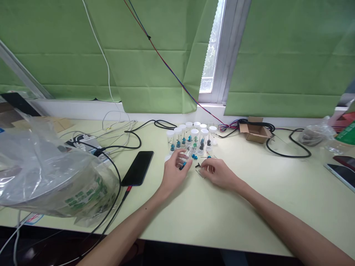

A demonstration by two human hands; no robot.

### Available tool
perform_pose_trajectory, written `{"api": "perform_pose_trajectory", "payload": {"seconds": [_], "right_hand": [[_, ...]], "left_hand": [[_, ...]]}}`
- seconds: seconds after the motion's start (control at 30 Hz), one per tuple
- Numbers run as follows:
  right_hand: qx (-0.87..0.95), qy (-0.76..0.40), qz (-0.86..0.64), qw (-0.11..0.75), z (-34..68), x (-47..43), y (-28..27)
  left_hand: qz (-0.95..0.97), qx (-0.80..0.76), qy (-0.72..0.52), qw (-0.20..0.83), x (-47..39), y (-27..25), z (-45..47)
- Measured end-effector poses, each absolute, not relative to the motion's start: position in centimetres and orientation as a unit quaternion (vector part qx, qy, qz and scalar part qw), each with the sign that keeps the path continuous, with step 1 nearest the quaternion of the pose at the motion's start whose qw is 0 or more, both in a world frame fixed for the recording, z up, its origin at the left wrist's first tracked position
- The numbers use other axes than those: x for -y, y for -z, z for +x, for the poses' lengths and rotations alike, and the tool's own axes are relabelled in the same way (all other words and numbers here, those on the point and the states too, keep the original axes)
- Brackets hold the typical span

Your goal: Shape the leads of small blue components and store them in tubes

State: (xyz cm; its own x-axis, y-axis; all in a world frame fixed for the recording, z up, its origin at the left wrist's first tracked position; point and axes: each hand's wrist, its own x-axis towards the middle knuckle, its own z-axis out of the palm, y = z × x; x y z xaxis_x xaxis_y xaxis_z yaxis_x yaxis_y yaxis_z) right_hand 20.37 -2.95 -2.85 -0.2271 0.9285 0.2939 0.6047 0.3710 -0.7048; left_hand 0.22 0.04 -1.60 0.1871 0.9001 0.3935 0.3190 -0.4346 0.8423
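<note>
My left hand (176, 168) is closed around a small clear vial (189, 152), tilted, with a blue piece at its lower end. Close by on the right, my right hand (219, 173) has its fingertips pinched together at the tabletop, on a thin metal piece (200, 173). Between the hands lies a small black piece (198, 165). Just beyond them are loose blue pieces (194, 157). Behind the hands stands a cluster of clear vials with white caps (203, 132), holding blue, green and black pieces with thin dark stems.
A black phone (138, 168) with a cable lies left of my hands. Further left, a plastic-bagged round container (55, 181) takes up the table (194, 218). At the back right sits an open cardboard box (256, 133) among black cables. Another phone (341, 175) is at far right.
</note>
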Motion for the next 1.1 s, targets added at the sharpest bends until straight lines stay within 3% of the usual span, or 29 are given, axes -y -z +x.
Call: {"api": "perform_pose_trajectory", "payload": {"seconds": [0.17,0.73,1.1], "right_hand": [[0.800,-0.119,-0.534,0.246,19.7,3.9,2.7],[0.858,0.074,-0.499,0.096,19.1,4.0,2.7],[0.840,0.044,-0.523,0.137,19.5,3.9,2.3]], "left_hand": [[0.690,-0.442,-0.466,0.334,-0.3,1.7,0.2],[0.737,-0.443,-0.439,0.262,0.0,1.6,0.4],[0.754,-0.453,-0.418,0.224,-0.2,1.7,0.3]]}}
